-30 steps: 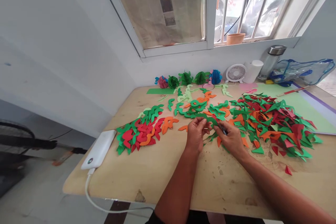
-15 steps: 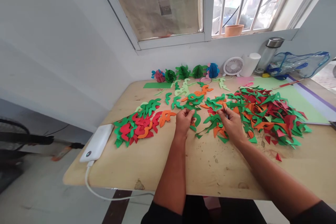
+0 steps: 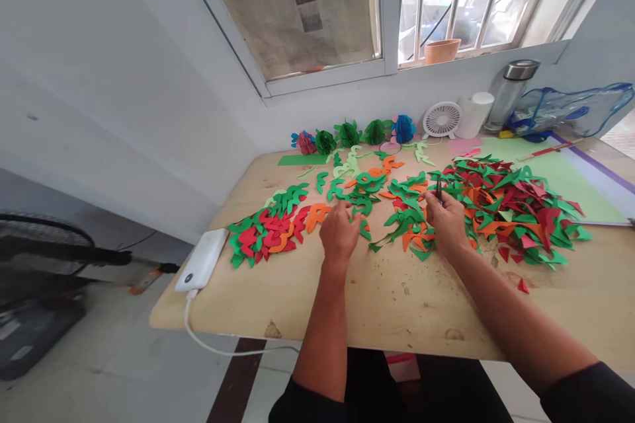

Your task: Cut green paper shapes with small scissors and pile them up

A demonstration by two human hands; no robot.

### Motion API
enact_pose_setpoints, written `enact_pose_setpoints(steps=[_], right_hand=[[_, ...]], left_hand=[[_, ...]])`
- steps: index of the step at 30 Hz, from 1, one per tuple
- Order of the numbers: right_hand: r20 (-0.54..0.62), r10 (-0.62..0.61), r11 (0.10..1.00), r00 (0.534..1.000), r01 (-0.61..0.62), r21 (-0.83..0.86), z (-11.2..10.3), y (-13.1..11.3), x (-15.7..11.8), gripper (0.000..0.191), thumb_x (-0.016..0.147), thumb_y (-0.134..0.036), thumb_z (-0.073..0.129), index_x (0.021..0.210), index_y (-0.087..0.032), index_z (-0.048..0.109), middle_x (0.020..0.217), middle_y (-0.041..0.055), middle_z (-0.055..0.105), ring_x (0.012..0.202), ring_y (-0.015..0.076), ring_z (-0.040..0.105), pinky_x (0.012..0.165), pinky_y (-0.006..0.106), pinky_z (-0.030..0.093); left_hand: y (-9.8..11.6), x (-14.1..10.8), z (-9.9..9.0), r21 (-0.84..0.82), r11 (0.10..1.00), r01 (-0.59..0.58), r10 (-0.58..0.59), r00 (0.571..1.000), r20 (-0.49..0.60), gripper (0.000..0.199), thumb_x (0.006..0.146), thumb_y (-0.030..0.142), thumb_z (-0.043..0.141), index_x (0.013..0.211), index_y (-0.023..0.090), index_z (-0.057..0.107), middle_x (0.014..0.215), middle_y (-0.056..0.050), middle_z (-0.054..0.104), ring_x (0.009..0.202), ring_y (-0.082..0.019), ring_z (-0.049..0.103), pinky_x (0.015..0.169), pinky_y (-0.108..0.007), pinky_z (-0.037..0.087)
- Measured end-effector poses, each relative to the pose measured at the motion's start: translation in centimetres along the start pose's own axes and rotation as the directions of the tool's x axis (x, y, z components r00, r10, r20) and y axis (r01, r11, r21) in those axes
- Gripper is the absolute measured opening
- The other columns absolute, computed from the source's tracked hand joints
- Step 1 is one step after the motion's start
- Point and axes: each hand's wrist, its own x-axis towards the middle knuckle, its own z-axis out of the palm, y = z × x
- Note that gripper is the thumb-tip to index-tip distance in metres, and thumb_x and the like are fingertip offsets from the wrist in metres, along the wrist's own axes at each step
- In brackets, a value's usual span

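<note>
My right hand (image 3: 446, 221) is closed around a dark, slim, two-pronged tool (image 3: 438, 189) whose tips point away from me. It is at the left side of a heap of green, red and orange paper scraps (image 3: 510, 211). My left hand (image 3: 340, 231) has its fingers curled, close to green paper cut-outs (image 3: 364, 195) in the middle of the table. Whatever lies between its fingertips is hidden. To its left spreads a pile of curved red, green and orange cut-outs (image 3: 272, 230).
A white power bank (image 3: 202, 261) with a cable lies at the table's left edge. Paper honeycomb ornaments (image 3: 349, 134) line the wall. Right of them stand a small fan (image 3: 442, 120), a white cylinder (image 3: 476, 112), a glass bottle (image 3: 510, 96) and a clear pouch (image 3: 575, 112).
My left hand has moved slightly left and turned; the green curved paper seen in its pinch no longer shows there. My right hand has shifted right, with the dark tool now more upright. The view tilted slightly.
</note>
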Motion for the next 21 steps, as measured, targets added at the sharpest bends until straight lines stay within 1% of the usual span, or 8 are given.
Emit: enact_pose_setpoints(steps=[1,3,5,9,12,15,18,21], right_hand=[[-0.025,0.002,0.999,1.0,-0.001,0.039,0.0,-0.1,0.0,0.031,0.069,-0.046,0.064,0.078,-0.017,0.059,0.048,-0.0093,0.032,0.042,0.0065,0.025,0.04,0.022,0.017],[-0.056,0.012,0.995,0.998,-0.006,0.103,0.0,-0.2,0.2,0.029,0.066,-0.044,0.065,0.077,-0.017,0.059,0.047,-0.0096,0.032,0.04,0.0061,0.025,0.039,0.022,0.016],[-0.061,0.018,0.991,0.998,-0.009,0.135,-0.1,-0.3,0.3,0.028,0.066,-0.042,0.065,0.076,-0.017,0.058,0.046,-0.0103,0.03,0.039,0.0058,0.024,0.038,0.022,0.015],[-0.076,0.025,0.984,0.997,-0.011,0.175,-0.4,-0.4,0.5,0.027,0.065,-0.042,0.065,0.074,-0.018,0.056,0.045,-0.0112,0.028,0.038,0.0052,0.022,0.037,0.022,0.014],[-0.081,0.036,0.977,0.996,-0.018,0.214,-0.4,-0.6,0.5,0.027,0.064,-0.041,0.066,0.074,-0.018,0.057,0.044,-0.0112,0.029,0.038,0.0049,0.022,0.037,0.021,0.014],[-0.08,0.036,0.971,0.996,-0.016,0.24,-0.4,-1.1,0.5,0.025,0.064,-0.039,0.066,0.074,-0.018,0.057,0.044,-0.011,0.029,0.038,0.0047,0.021,0.036,0.021,0.014],[-0.083,0.021,0.967,0.996,0.001,0.255,-0.6,-2.0,0.6,0.024,0.066,-0.039,0.066,0.072,-0.018,0.056,0.044,-0.0106,0.03,0.037,0.0047,0.022,0.036,0.021,0.016],[-0.095,-0.01,0.963,0.995,0.035,0.268,-1.0,-3.5,0.8,0.023,0.066,-0.038,0.066,0.071,-0.019,0.056,0.045,-0.0102,0.031,0.036,0.0046,0.023,0.035,0.021,0.017]], left_hand=[[0.4,-0.6,0.5,-0.044,0.997,-0.067,0.069,0.997,0.037,0.019,0.074,0.027,0.061,0.093,0.025,0.064,0.085,-0.006,0.068,0.086,-0.023,0.06,0.074,-0.03,0.039],[1.3,-1.8,1.7,-0.123,0.972,-0.199,0.215,0.968,0.133,0.018,0.07,0.027,0.066,0.087,0.024,0.065,0.085,-0.006,0.067,0.089,-0.024,0.059,0.077,-0.032,0.04],[2.1,-2.9,3.0,-0.134,0.956,-0.262,0.283,0.943,0.173,0.018,0.065,0.026,0.07,0.082,0.023,0.065,0.084,-0.007,0.066,0.094,-0.027,0.057,0.081,-0.033,0.039],[2.9,-4.2,4.4,0.142,0.935,-0.325,0.284,0.926,0.249,0.013,0.073,0.021,0.061,0.086,0.02,0.065,0.092,-0.011,0.065,0.098,-0.028,0.054,0.083,-0.036,0.039],[2.8,-4.6,4.3,0.266,0.902,-0.34,0.261,0.921,0.29,0.014,0.078,0.017,0.053,0.086,0.018,0.065,0.095,-0.012,0.064,0.098,-0.027,0.055,0.08,-0.036,0.04],[2.4,-4.7,4.0,0.273,0.905,-0.327,0.247,0.925,0.29,0.014,0.078,0.014,0.051,0.08,0.019,0.064,0.092,-0.011,0.065,0.096,-0.025,0.056,0.078,-0.034,0.041],[2.4,-4.5,3.8,0.157,0.95,-0.27,0.228,0.942,0.245,0.013,0.074,0.011,0.053,0.071,0.02,0.063,0.084,-0.008,0.066,0.089,-0.022,0.058,0.075,-0.031,0.041],[3.9,-4.4,4.3,-0.074,0.979,-0.19,0.201,0.962,0.184,0.013,0.069,0.01,0.058,0.061,0.02,0.06,0.07,-0.004,0.065,0.076,-0.019,0.058,0.068,-0.028,0.041]])
